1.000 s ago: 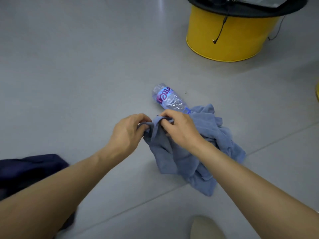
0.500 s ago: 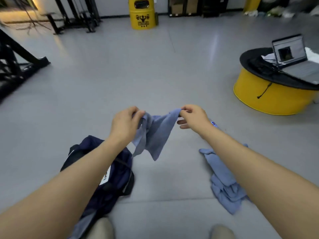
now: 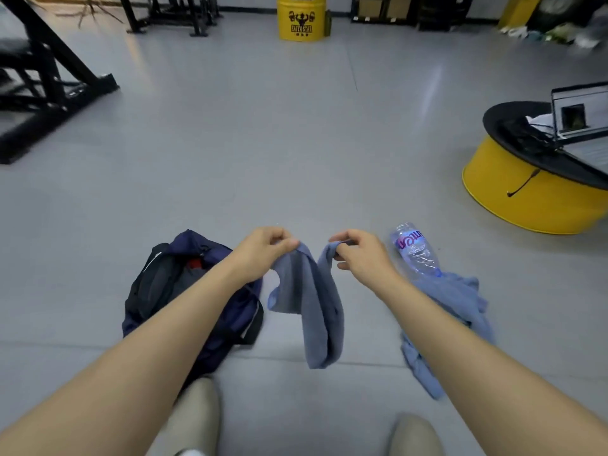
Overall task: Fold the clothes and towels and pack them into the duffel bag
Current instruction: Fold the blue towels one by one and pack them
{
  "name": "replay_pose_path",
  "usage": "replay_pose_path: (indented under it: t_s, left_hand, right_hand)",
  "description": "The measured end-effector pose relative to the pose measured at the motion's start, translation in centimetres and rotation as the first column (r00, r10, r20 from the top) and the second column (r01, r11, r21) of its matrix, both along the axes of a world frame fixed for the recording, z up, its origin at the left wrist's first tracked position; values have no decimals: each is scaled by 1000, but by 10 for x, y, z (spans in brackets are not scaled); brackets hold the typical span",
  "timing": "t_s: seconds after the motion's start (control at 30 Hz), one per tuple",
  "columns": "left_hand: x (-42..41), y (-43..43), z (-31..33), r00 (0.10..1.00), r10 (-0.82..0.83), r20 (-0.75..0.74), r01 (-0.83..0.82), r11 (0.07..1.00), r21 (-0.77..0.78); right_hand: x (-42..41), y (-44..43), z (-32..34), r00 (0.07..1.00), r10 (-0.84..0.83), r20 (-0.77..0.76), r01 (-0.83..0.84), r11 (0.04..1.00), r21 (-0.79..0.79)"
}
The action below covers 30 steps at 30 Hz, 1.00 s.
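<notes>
1 view only, from a wide-angle camera on the person's head. it faces forward and down across the grey floor [image 3: 296,143], close above the left hand [image 3: 261,251], right hand [image 3: 362,255] and towel [image 3: 316,306]; a yellow drum [image 3: 301,21] stands far off at the top edge.

Grey floor [image 3: 296,143]: navy duffel bag [image 3: 184,291], blue cloth heap [image 3: 460,311], plastic bottle [image 3: 415,250]

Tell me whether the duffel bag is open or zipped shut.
Open: the duffel bag gapes at the top, its dark inside showing.
</notes>
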<state>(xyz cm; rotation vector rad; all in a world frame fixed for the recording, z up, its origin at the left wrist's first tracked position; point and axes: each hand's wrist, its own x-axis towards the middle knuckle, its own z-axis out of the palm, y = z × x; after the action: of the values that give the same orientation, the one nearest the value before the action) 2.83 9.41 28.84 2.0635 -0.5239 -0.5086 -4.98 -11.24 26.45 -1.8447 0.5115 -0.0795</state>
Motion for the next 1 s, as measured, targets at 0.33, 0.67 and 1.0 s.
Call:
replay_pose_path:
  t_s: [0.33,0.67,1.0]
  left_hand:
    - [-8,-19,11,999,-28,-26,24,989,-146]
    - [-5,-10,10,963,7,268,-17,999,36]
    - [3,-1,17,937,12,348,-26,999,36]
  right_hand:
    - [-12,27,-11,944,288,-161,-323,908,-266]
    - [-17,2,-6,976,218,-8,-199,872,-448]
    - [-23,-27,-11,982,190,8,-152,808,-570]
